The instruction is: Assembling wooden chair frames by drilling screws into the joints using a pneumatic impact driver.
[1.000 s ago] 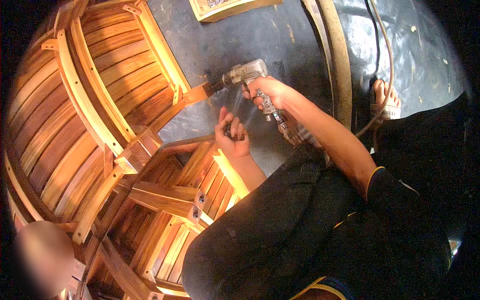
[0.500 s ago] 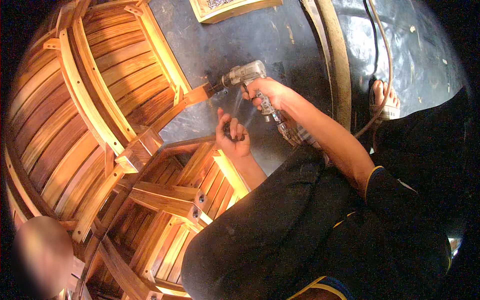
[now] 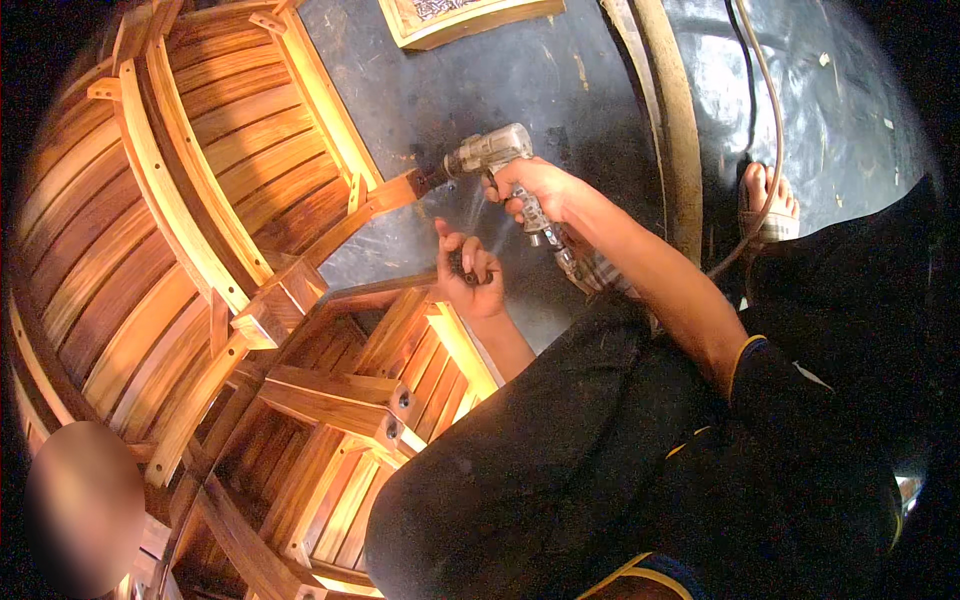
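Note:
My right hand (image 3: 535, 185) is wrapped round the grip of a worn metal pneumatic driver (image 3: 492, 148). The driver's dark nose meets the end of a wooden leg (image 3: 395, 192) on a slatted wooden furniture piece (image 3: 265, 130). Below the tool, my left hand (image 3: 475, 280) is raised with its fingers curled over small dark hardware pieces (image 3: 460, 264). Their exact kind is too small to make out. That hand stays apart from both the leg and the driver.
A second slatted wooden piece (image 3: 330, 400) lies close by my left forearm. An air hose (image 3: 770, 130) runs past my foot (image 3: 770, 195) at the right. At the top, a wood-framed panel (image 3: 480, 22) rests on the dark floor covering (image 3: 580, 90). Another person, blurred, is at lower left.
My left hand has shifted very slightly right and down. The driver stays at the leg's end, moved only a little.

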`<state>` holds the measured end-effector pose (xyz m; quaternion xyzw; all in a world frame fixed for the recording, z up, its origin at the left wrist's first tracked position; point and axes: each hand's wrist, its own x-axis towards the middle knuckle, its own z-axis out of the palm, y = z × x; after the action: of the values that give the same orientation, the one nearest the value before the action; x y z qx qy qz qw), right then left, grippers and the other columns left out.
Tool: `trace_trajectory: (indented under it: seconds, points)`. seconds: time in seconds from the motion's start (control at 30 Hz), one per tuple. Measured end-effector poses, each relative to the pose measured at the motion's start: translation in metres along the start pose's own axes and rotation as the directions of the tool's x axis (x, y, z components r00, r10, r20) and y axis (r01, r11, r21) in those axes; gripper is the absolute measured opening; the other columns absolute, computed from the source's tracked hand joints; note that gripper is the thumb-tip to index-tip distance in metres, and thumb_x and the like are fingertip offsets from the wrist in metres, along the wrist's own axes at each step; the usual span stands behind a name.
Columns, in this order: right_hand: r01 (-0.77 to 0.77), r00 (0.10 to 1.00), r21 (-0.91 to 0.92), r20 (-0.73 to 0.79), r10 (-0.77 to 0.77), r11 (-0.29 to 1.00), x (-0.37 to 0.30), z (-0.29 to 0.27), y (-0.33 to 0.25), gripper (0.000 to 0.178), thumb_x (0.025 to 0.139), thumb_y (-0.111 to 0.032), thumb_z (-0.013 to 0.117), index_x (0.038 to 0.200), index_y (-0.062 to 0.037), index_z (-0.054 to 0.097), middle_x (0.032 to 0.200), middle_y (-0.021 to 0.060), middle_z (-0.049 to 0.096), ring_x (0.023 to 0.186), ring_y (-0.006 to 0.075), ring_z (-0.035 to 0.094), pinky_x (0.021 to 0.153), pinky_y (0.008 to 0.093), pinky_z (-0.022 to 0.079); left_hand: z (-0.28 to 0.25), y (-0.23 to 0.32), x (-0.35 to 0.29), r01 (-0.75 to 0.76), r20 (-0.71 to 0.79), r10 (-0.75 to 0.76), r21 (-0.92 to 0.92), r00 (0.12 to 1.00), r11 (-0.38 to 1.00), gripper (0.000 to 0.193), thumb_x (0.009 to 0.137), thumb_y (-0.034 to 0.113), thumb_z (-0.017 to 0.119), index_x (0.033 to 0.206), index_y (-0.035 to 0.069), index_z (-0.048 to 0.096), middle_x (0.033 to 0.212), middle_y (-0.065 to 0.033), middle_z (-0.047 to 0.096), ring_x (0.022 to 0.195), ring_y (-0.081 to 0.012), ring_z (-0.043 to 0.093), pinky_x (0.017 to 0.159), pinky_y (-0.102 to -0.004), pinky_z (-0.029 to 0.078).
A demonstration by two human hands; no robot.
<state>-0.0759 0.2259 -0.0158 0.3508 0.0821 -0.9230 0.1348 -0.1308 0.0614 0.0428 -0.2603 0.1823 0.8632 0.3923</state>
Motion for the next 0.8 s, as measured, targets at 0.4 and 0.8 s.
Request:
trace_trajectory:
  seconds: [0.4,0.8]
  points:
    - [0.028,0.990,0.053,0.135,-0.035,0.998,-0.002,-0.009,0.000,0.022,0.064,-0.003,0.052,0.085,-0.0071,0.052,0.072,0.0020,0.055,0.041,0.0077,0.042,0.038,0.0247,0.039,0.001,-0.006,-0.007,-0.133,0.013,0.133,0.143,0.991,0.981,0.028,0.090,0.013,0.046,0.115,0.007,0.054,0.078,-0.0016,0.058,0.052,-0.0109,0.039,0.035,-0.0225,0.024]
    - [0.455,0.890,-0.200,0.135,-0.435,0.868,-0.077,0.037,-0.083,0.027,0.062,0.001,0.052,0.089,-0.0043,0.053,0.073,0.0052,0.056,0.044,0.0096,0.044,0.041,0.0238,0.039,0.013,-0.025,0.016,-0.117,-0.155,0.165,0.280,0.974,0.953,0.023,0.090,0.016,0.048,0.107,0.002,0.052,0.075,-0.0057,0.054,0.051,-0.0139,0.047,0.035,-0.0217,0.034]
